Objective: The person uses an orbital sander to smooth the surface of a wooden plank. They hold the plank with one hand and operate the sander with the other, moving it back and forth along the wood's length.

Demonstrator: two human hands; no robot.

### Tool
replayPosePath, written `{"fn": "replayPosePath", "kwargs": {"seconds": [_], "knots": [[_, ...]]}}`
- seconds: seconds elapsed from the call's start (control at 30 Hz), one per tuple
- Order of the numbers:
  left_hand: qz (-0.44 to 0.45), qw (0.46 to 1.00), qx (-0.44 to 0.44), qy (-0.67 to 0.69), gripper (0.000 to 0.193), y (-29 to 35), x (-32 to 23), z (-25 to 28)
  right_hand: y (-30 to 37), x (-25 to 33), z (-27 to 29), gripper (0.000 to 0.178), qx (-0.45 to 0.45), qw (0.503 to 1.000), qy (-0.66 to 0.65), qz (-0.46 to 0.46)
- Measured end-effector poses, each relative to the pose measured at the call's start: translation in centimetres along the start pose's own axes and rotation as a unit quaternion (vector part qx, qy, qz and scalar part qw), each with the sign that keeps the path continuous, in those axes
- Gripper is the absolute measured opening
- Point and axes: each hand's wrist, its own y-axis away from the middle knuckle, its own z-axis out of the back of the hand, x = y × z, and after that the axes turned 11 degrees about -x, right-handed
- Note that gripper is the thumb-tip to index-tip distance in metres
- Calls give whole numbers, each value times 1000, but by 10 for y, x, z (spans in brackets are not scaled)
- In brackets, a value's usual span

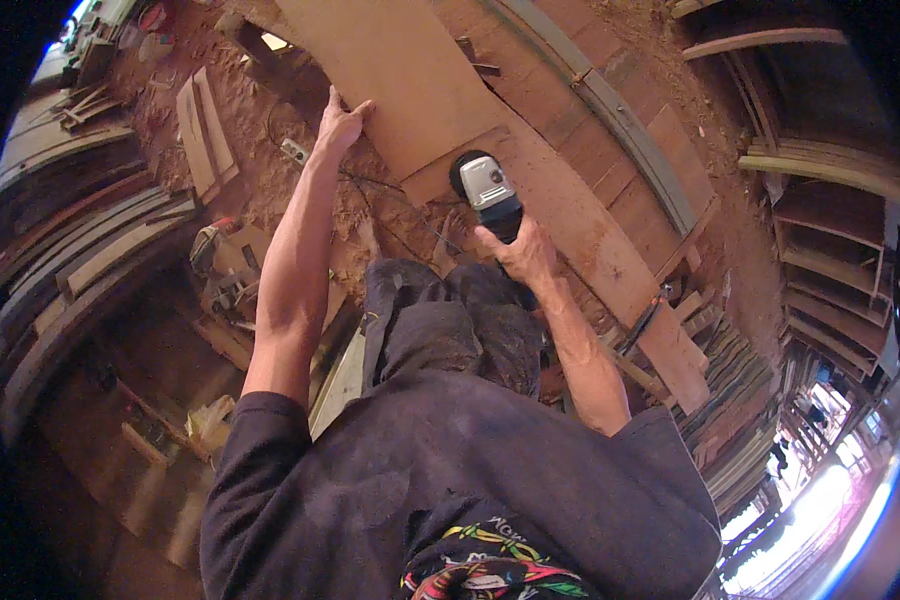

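My right hand (pixel 528 252) is wrapped round the dark handle of an angle grinder (pixel 488 183) with a silver head. The grinder's round dark disc (pixel 461 174) rests at the end of a wide wooden panel (pixel 400 75), where it meets a longer plank (pixel 570 215) beneath. At the panel's left edge, my left hand (pixel 342 125) grips the wood, its thumb on top and one finger stretched along the edge. The other left fingers are partly hidden.
A power strip (pixel 294 151) and dark cables lie on the dusty ground at left, near two loose boards (pixel 206 135). Lumber stacks (pixel 90 270) stand far left, and board-filled racks (pixel 830 240) line the right. A hammer-like tool (pixel 646 318) lies across the plank's near end.
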Motion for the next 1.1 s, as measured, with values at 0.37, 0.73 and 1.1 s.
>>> {"fn": "replayPosePath", "kwargs": {"seconds": [0.37,0.73,1.1], "knots": [[78,994,3,78,67,25,-54,10,-34,-30,39,82,-85,993,-50,-59],[53,996,18,76,66,9,-30,1,-18,-17,15,81,-68,990,-122,33],[-205,963,-157,-74,63,145,-144,-57,-35,-89,81,54,-198,784,-562,-174]]}}
